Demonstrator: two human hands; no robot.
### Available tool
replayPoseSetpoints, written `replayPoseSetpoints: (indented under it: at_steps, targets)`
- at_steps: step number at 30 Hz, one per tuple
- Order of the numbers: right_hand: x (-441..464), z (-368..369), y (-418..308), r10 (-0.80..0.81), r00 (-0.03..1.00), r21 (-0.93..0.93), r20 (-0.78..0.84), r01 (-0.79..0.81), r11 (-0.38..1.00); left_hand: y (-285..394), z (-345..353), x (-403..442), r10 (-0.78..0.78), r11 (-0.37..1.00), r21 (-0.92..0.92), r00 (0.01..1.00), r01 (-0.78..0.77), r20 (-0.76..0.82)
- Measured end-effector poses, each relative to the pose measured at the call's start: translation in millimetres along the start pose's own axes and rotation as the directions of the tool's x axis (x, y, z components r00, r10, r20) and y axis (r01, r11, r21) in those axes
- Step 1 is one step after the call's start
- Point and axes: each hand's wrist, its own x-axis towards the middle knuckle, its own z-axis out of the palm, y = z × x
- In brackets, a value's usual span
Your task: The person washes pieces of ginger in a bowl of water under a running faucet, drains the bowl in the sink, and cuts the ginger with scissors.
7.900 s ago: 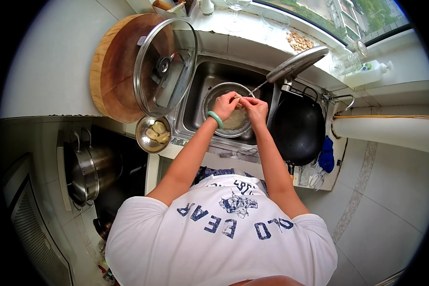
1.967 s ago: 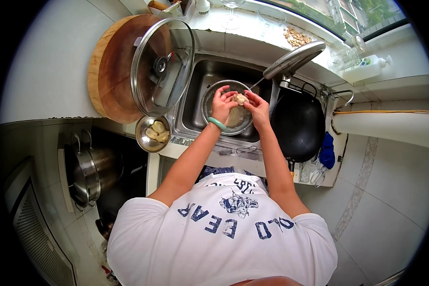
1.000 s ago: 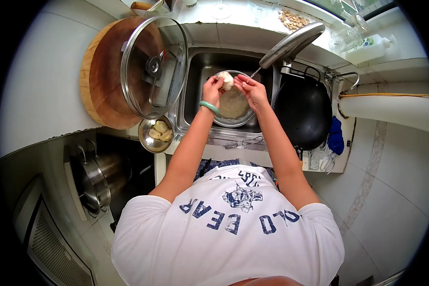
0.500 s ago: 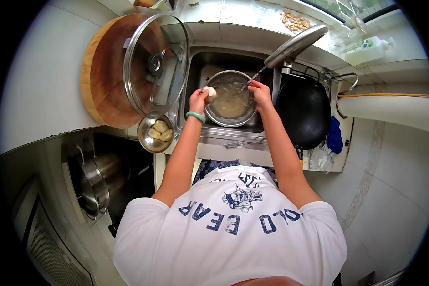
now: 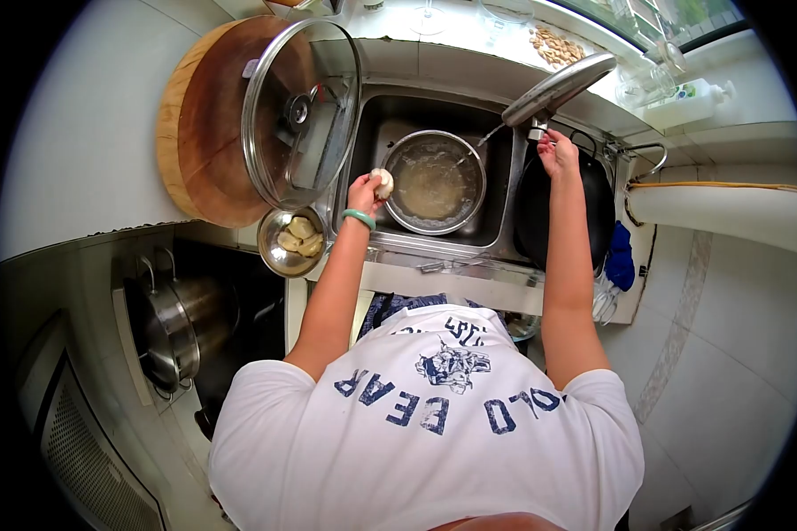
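My left hand (image 5: 364, 194) is closed around a pale, whitish lump (image 5: 382, 183) whose kind I cannot make out, beside the left rim of a steel bowl (image 5: 482, 202). Cloudy water fills the bowl, which sits in the sink (image 5: 369, 133). Up at the right, the fingers of my right hand (image 5: 560, 156) are bent in at the base of the faucet (image 5: 558, 87). A thin stream of water falls from its spout toward the bowl. A smaller steel bowl (image 5: 270, 258) with several yellowish pieces (image 5: 301, 235) stands left of the sink.
A glass lid (image 5: 250, 133) leans over a round wooden cutting board (image 5: 186, 133) at left. Right of the sink lies a black wok (image 5: 540, 217), with a blue cloth (image 5: 620, 257) nearby. Brown nuts or seeds (image 5: 556, 46) and a white pump bottle (image 5: 695, 102) line the sill.
My right hand has left the bowl's right rim and moved right to the faucet. My left hand, still holding the pale lump, has shifted slightly left, out from over the water.
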Motion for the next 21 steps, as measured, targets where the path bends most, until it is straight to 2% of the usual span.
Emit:
replayPoseSetpoints:
  at_steps: [1, 3, 7, 9, 11, 12, 13, 15, 16, 17, 18, 19, 21]
  targets:
    - [-3, 5, -5, 0.002, 1.000, -0.001, 0.000, -0.002, 1.000, 0, -1, -2, -0.013, 1.000, 0.010, 1.000, 0.013, 0.004]
    - [-6, 13, -12, -0.149, 0.987, -0.420, -0.063, 0.109, 0.901, -1, -2, -5, -0.018, 1.000, 0.008, 0.999, 0.018, -0.028]
    - [-3, 6, -23, -0.059, 0.998, -0.392, -0.026, 0.044, 0.919, -5, -5, -7, -0.004, 1.000, 0.012, 0.998, 0.005, -0.055]
    - [-14, -1, 5, -0.191, 0.977, -0.642, 0.089, 0.203, 0.739, -7, -8, -9, 0.007, 0.999, 0.034, 0.999, -0.006, -0.048]
    - [-77, 28, 50, -0.111, 0.981, -0.730, 0.162, 0.194, 0.655, -9, -8, -12, 0.018, 0.999, 0.052, 0.999, -0.016, -0.038]
    - [-64, 12, 89, 0.064, 0.978, -0.802, 0.196, 0.123, 0.585, -8, -7, -15, 0.016, 0.997, 0.072, 0.999, -0.013, -0.050]
    - [-76, 13, 119, 0.137, 0.982, -0.895, 0.126, 0.053, 0.443, -7, -8, -18, 0.017, 0.996, 0.094, 0.998, -0.011, -0.062]
    - [-77, -5, 174, 0.169, 0.985, -0.942, 0.041, -0.018, 0.334, -6, -6, -26, 0.019, 0.998, 0.060, 0.998, -0.015, -0.062]
    - [-49, -35, 204, 0.074, 0.993, -0.995, 0.088, 0.085, 0.045, -3, -5, -31, 0.021, 0.998, 0.066, 0.998, -0.018, -0.054]
    - [-24, -58, 229, -0.004, 0.987, -0.955, 0.161, 0.154, -0.253, 0, -5, -35, 0.026, 0.997, 0.073, 0.999, -0.023, -0.046]
    - [-19, -64, 240, -0.007, 0.986, -0.956, 0.164, 0.157, -0.248, 2, -5, -39, 0.037, 0.997, 0.076, 0.999, -0.034, -0.032]
    - [-21, -69, 247, -0.163, 0.986, -0.987, 0.031, 0.005, -0.159, 2, -6, -41, 0.053, 0.994, 0.098, 0.998, -0.050, -0.026]
    - [-18, -78, 251, -0.305, 0.945, -0.989, -0.116, -0.138, -0.050, -1, -9, -42, 0.070, 0.992, 0.107, 0.998, -0.070, 0.003]
